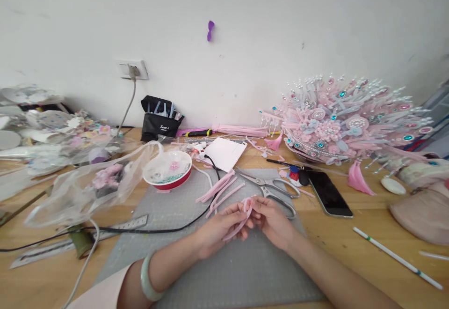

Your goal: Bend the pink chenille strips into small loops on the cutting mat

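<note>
The left hand (220,228) and the right hand (274,219) meet just above a grey cutting mat (210,278), fingertips close together, both closed on 1 pink strip (235,231). The strip runs down from the pinched fingertips along the inner side of the left hand, its lower end sticking out below the fingers. The right thumb and fingers grip it near its upper, curved end; the fingers hide how it bends there. A pale green bangle (148,278) circles the left wrist.

Just beyond the left hand, a small group of loose pink strips (216,188) lies on the mat, with a black cord (168,230) passing beside them. Scissors (265,186) lie beyond the right hand, blades slightly apart and pointing away to the left, their handles near the right wrist. A sheet of white paper (226,154) rests farther back, behind the loose strips. To its left stands a red and white bowl (171,186) with a clear plastic bag and small beads inside.

On the wooden table to the right of the mat, a dark-screened phone (329,194) lies flat, and nearer the right forearm is a white stick (394,256) with 2 green bands. Behind the phone rises a large pink and pale blue headdress (345,124), covered in pearls, flowers and blue gems.
</note>
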The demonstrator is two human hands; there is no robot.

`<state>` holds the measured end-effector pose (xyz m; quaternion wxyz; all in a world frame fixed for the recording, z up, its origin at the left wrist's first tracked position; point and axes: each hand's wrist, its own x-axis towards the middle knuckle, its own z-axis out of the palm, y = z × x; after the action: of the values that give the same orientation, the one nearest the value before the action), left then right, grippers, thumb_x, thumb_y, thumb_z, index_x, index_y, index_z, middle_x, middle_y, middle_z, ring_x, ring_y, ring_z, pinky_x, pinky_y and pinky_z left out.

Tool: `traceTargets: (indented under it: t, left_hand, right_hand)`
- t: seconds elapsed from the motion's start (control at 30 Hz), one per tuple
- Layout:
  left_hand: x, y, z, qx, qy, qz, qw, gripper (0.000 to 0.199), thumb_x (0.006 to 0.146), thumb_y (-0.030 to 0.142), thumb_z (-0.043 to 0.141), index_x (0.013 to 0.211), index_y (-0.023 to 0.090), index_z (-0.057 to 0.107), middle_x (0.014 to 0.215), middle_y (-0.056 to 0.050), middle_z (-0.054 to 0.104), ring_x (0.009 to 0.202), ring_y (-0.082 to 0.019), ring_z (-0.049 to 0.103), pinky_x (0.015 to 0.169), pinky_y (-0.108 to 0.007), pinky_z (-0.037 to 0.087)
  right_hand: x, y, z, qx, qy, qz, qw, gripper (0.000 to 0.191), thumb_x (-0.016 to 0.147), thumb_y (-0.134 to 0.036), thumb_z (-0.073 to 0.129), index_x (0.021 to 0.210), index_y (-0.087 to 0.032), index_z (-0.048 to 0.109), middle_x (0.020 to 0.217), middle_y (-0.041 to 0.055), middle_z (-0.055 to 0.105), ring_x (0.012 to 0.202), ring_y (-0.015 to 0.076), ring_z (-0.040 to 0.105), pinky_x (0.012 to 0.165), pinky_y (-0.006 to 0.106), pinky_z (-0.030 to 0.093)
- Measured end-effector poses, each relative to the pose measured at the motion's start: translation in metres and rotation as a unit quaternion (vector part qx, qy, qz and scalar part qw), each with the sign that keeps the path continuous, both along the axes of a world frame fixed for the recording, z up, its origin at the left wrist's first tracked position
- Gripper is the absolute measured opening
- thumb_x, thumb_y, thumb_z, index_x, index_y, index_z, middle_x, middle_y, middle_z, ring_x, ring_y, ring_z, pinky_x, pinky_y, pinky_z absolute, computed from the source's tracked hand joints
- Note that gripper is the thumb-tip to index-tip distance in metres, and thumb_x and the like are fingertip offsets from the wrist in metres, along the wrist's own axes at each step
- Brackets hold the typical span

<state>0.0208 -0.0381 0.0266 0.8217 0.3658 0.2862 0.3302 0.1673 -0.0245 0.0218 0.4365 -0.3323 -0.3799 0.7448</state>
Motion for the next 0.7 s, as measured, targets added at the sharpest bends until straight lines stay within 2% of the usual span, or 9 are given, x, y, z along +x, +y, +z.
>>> traceTargets:
  t: [0.13,0.27,0.53,0.7]
  left_hand:
    - [0.0002,-0.0001,-0.0018,-0.013,-0.026,0.006,1.000,0.012,0.078,0.025,0.055,0.084,0.015,0.053,0.081,-0.004,0.060,0.070,-0.010,0.055,0.066,-0.022,0.038]
    - [0.0006,-0.0001,-0.0027,-0.033,-0.049,-0.001,0.998,0.013,0.078,0.022,0.055,0.089,0.015,0.054,0.079,-0.005,0.062,0.070,-0.012,0.057,0.072,-0.026,0.038]
    - [0.0016,-0.0006,-0.0013,-0.028,-0.040,0.015,0.999,0.007,0.072,0.016,0.060,0.077,0.012,0.057,0.075,-0.003,0.060,0.064,-0.011,0.056,0.069,-0.024,0.038]
    - [0.0022,0.0004,-0.0034,-0.014,-0.025,0.060,0.998,0.006,0.069,0.014,0.061,0.067,0.012,0.056,0.068,-0.002,0.061,0.059,-0.009,0.054,0.062,-0.021,0.037]
  right_hand:
    - [-0.0008,-0.0002,0.0012,0.001,-0.002,-0.013,1.000,0.022,0.065,-0.032,0.069,0.061,-0.013,0.060,0.047,-0.0059,0.039,0.040,0.0048,0.036,0.040,0.019,0.028]
    - [-0.0030,-0.0029,0.0018,0.011,-0.023,-0.039,0.999,0.022,0.066,-0.032,0.069,0.061,-0.013,0.059,0.048,-0.0045,0.045,0.040,0.0047,0.035,0.038,0.018,0.027]
    - [-0.0066,-0.0042,-0.0015,0.026,-0.052,-0.084,0.995,0.025,0.065,-0.035,0.068,0.060,-0.014,0.056,0.047,-0.0040,0.048,0.040,0.0051,0.036,0.040,0.019,0.025]
    - [-0.0065,-0.0042,-0.0025,0.030,-0.062,-0.081,0.994,0.026,0.066,-0.036,0.067,0.059,-0.014,0.055,0.046,-0.0053,0.044,0.043,0.0056,0.033,0.042,0.019,0.024]
